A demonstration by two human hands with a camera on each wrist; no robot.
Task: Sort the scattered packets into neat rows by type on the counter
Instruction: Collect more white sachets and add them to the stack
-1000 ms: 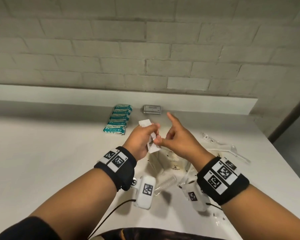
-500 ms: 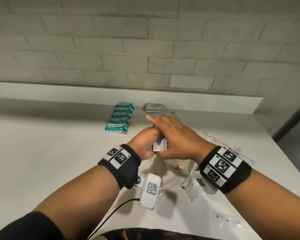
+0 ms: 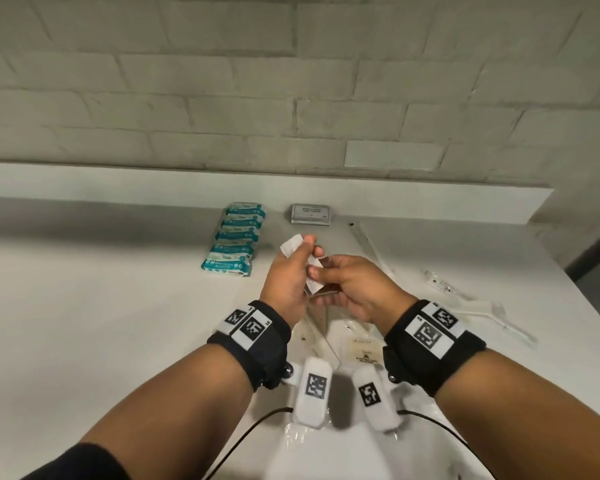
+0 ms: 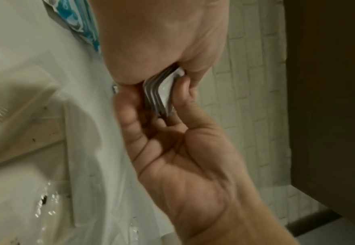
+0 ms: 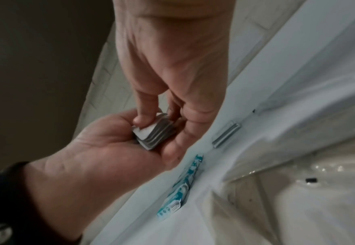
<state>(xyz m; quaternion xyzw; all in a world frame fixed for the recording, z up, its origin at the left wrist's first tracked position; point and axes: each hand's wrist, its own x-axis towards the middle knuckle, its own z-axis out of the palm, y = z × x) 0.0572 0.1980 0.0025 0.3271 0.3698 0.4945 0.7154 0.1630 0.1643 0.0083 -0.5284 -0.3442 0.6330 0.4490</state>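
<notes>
Head view: left hand (image 3: pixel 288 282) and right hand (image 3: pixel 352 289) together above counter (image 3: pixel 101 323), fingers curled on stack of white packets (image 3: pixel 293 244); teal packets (image 3: pixel 234 240) rowed behind.
Left wrist view: stack (image 4: pixel 162 92) pinched.
Right wrist view: same stack (image 5: pixel 153 134) gripped.

Perhaps a pantry: white counter (image 3: pixel 84 306), brick wall (image 3: pixel 222 98).

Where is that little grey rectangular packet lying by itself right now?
In the head view, the grey rectangular packet lies flat at the back of the white counter, near the wall ledge, just right of the row of teal-and-white packets and beyond both hands.
</notes>
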